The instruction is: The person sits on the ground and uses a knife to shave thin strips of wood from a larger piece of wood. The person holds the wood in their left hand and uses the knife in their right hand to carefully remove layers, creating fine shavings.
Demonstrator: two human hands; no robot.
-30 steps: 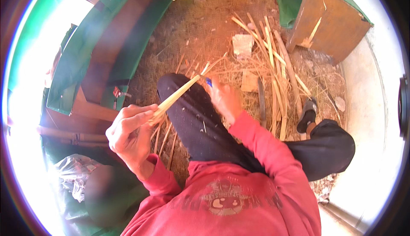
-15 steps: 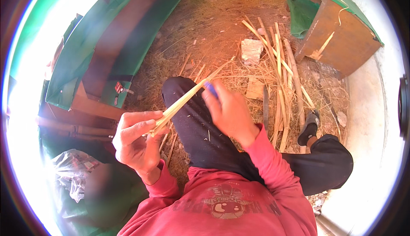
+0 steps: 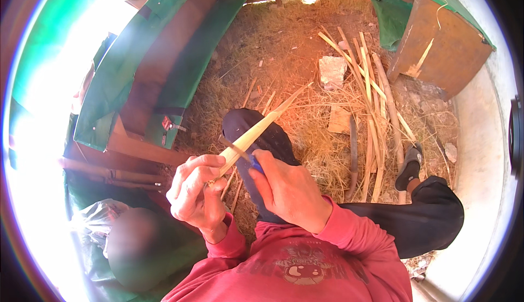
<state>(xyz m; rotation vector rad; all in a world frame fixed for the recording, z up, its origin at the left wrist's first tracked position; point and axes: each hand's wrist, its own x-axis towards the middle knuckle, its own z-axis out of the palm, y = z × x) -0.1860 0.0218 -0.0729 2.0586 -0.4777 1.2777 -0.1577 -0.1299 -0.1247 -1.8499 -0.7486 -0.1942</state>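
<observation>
My left hand (image 3: 196, 191) pinches the near end of a long, pale split strip of bamboo or wood (image 3: 263, 124). The strip slants up and away over my raised left knee, narrowing to a thin far tip. In my right hand (image 3: 295, 193) is a knife (image 3: 255, 164) with a blue handle, most of it hidden by my fingers. Its thin blade lies across the strip, just beyond my left fingers. Both hands are closed, close together above my lap.
Several long strips and poles (image 3: 373, 132) lie on the straw-covered ground to the right. Beside them are a pale stone block (image 3: 332, 72), a flat wood piece (image 3: 339, 119) and a long dark blade (image 3: 354, 160). Green-covered furniture (image 3: 202, 56) stands left, a wooden cabinet (image 3: 445, 51) right.
My right hand has drawn the knife back along the strip toward my left hand. In the picture, the surroundings and both hands have shifted somewhat right and down.
</observation>
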